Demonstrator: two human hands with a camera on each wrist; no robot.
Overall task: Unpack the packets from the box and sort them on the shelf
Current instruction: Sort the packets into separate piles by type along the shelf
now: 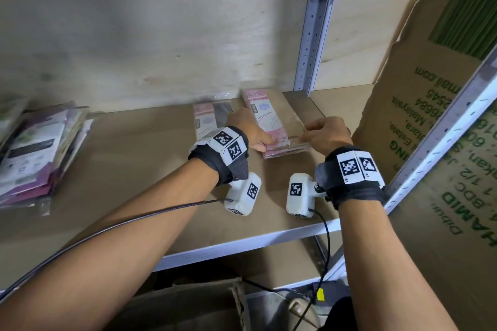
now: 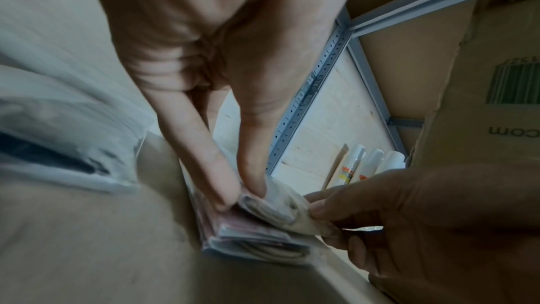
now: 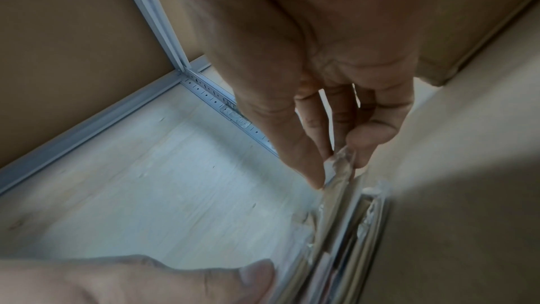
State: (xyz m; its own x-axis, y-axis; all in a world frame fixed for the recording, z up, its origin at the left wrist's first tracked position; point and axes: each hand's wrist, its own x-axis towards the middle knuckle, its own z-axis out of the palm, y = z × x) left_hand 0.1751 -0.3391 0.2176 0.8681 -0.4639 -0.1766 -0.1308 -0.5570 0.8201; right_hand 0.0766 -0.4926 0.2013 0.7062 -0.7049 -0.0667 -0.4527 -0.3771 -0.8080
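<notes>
A stack of pink packets (image 1: 277, 126) in clear plastic lies on the brown shelf board (image 1: 139, 169), near the back wall. My left hand (image 1: 265, 144) grips the stack's near left corner; in the left wrist view thumb and finger pinch the stack (image 2: 257, 235) from the left hand (image 2: 245, 195). My right hand (image 1: 306, 134) pinches the plastic edge on the stack's right side, and the right wrist view shows the right hand (image 3: 340, 165) closed on that thin edge (image 3: 336, 188). Another pink packet (image 1: 212, 118) lies flat just left of the stack.
A pile of purple and white packets (image 1: 35, 153) lies at the shelf's left end. A tall cardboard box (image 1: 430, 115) with green print stands at the right against the metal upright (image 1: 441, 137). White tubes (image 2: 365, 163) stand behind the box.
</notes>
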